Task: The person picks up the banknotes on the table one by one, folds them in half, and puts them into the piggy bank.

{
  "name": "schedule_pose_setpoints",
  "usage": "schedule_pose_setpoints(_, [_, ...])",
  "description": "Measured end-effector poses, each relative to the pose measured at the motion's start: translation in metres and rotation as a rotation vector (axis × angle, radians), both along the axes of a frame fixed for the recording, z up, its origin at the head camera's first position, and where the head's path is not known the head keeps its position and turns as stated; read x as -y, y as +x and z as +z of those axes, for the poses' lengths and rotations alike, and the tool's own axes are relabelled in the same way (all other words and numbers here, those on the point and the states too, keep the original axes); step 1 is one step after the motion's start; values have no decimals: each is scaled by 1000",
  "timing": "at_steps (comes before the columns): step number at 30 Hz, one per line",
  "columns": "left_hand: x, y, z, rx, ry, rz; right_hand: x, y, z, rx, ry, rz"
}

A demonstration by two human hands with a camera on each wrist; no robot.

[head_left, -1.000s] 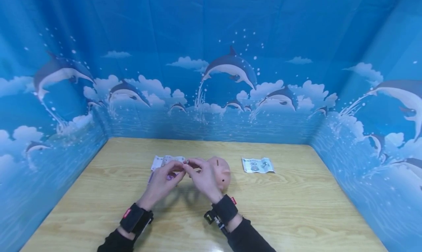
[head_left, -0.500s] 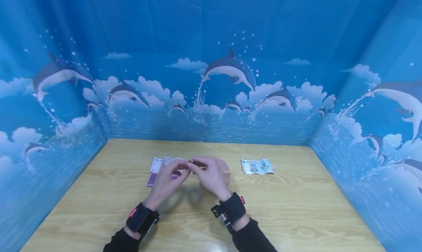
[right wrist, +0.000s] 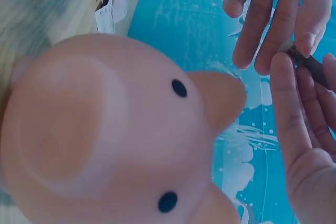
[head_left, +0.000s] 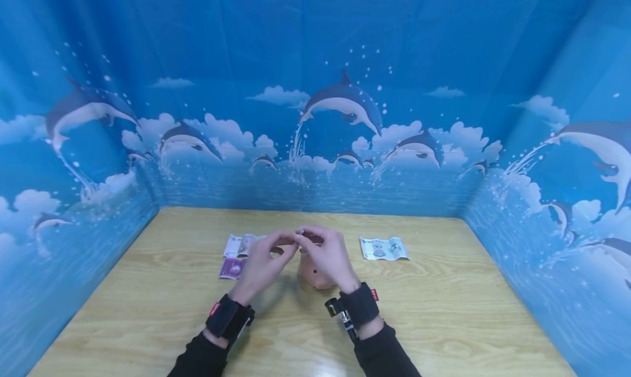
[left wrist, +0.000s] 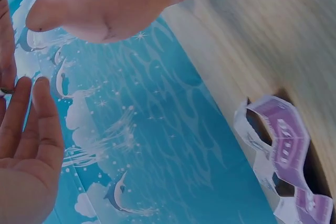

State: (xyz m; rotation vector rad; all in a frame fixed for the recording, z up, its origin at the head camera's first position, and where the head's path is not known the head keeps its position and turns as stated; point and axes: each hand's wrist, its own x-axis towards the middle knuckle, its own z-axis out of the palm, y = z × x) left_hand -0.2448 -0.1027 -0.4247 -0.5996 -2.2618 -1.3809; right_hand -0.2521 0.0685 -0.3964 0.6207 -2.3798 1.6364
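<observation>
My left hand (head_left: 263, 259) and right hand (head_left: 331, 255) meet fingertip to fingertip above a pink piggy bank (head_left: 311, 278). Between them is a small dark grey folded strip (right wrist: 314, 70), its kind too small to tell. In the right wrist view, my right hand (right wrist: 304, 145) holds the strip's body among its fingers, and the thumb and fingertips of my left hand pinch its near end. The piggy bank faces that camera with its round snout, black eyes and ears. Its top is hidden by my right hand in the head view.
Left of the piggy bank lie a purple banknote (head_left: 231, 268) and a paler banknote (head_left: 240, 245), both creased and zigzagged. A greenish banknote (head_left: 384, 249) lies to the right. Blue dolphin-printed curtains (head_left: 315, 185) enclose the back and sides of the wooden table (head_left: 443, 311).
Both hands have moved right together and slightly up, still joined at the fingertips. More of the purple banknote shows, while the top of the piggy bank is now covered. The banknotes stay put.
</observation>
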Motion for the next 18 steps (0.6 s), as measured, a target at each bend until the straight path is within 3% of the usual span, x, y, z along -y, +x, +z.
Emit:
schedule_pose_setpoints(11, [-14, -10, 9, 120, -7, -2, -12, -2, 6, 25, -26, -56])
schedule_pose_setpoints(18, [-25, -16, 13, 177, 67, -29, -20, -9, 1, -2, 25, -95])
